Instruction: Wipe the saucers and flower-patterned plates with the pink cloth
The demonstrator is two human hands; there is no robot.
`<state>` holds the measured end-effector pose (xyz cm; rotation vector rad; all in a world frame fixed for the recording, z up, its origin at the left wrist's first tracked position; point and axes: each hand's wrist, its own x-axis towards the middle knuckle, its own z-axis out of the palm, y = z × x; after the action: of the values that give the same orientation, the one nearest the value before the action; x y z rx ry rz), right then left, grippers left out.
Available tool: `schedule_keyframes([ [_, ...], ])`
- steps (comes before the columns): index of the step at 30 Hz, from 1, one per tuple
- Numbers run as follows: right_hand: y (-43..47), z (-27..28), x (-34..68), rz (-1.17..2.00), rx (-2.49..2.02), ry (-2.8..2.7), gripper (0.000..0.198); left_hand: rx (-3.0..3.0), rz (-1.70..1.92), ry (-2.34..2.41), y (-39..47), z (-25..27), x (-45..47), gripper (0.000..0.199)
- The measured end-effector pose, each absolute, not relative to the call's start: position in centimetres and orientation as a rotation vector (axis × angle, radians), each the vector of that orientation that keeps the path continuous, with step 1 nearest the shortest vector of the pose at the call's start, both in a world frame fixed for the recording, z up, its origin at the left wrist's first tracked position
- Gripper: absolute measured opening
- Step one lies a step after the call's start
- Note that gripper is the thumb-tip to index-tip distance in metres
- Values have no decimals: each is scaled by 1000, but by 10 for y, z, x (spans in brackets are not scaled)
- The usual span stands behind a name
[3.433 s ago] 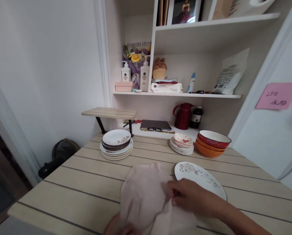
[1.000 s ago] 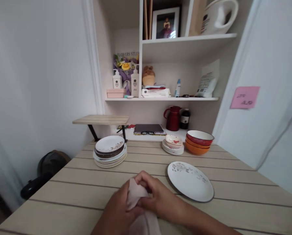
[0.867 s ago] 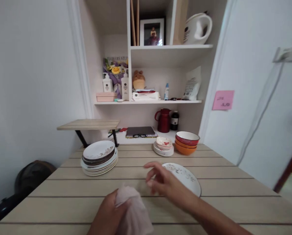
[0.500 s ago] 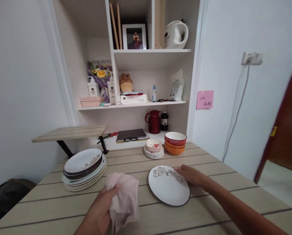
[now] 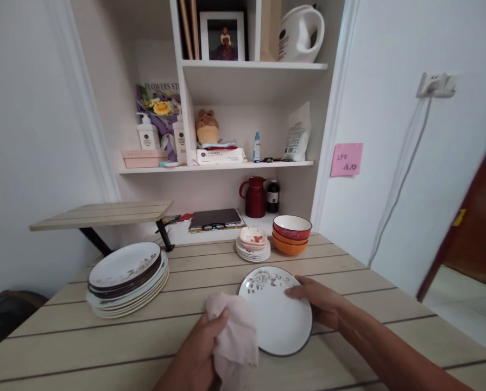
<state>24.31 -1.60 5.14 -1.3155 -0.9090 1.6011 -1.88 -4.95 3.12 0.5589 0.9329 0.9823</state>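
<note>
My right hand (image 5: pixel 318 301) grips the right rim of a white plate (image 5: pixel 282 320) with a grey-brown floral band and a dark edge, its thumb on the upper face. The plate looks slightly tilted above the table; how far it is raised I cannot tell. Bunched in my left hand (image 5: pixel 204 342) is a pale pink cloth (image 5: pixel 234 336), which overlaps the plate's left edge in view. Left of both hands stands a stack of plates (image 5: pixel 126 266), the upper ones dark-rimmed with the same floral pattern.
On the wooden table (image 5: pixel 202 271), small dishes (image 5: pixel 253 244) are stacked beside red and orange bowls (image 5: pixel 291 236). A raised wooden shelf (image 5: pixel 104 214) is at the left. Behind are a dark red jug (image 5: pixel 254 196), a dark bottle (image 5: pixel 272 196) and a laptop (image 5: pixel 214 217).
My right hand has taken a firmer hold of the plate's rim and tilted it. My left hand has brought the cloth rightward to the plate's edge. The view has shifted slightly.
</note>
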Motion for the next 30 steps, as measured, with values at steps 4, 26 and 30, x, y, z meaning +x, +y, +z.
schedule_keyframes([
  [4, -16, 47, 234, 1821, -1111, -760, 70, 514, 989, 865, -48, 20, -19, 49],
  [26, -29, 39, 129, 2040, -829, -596, 34, 2091, 1314, 1059, -33, 45, -83, 41],
  [30, -24, 37, 136, 1990, -698, -446, 45, 2521, 1122, 1100, -29, 41, -84, 50],
])
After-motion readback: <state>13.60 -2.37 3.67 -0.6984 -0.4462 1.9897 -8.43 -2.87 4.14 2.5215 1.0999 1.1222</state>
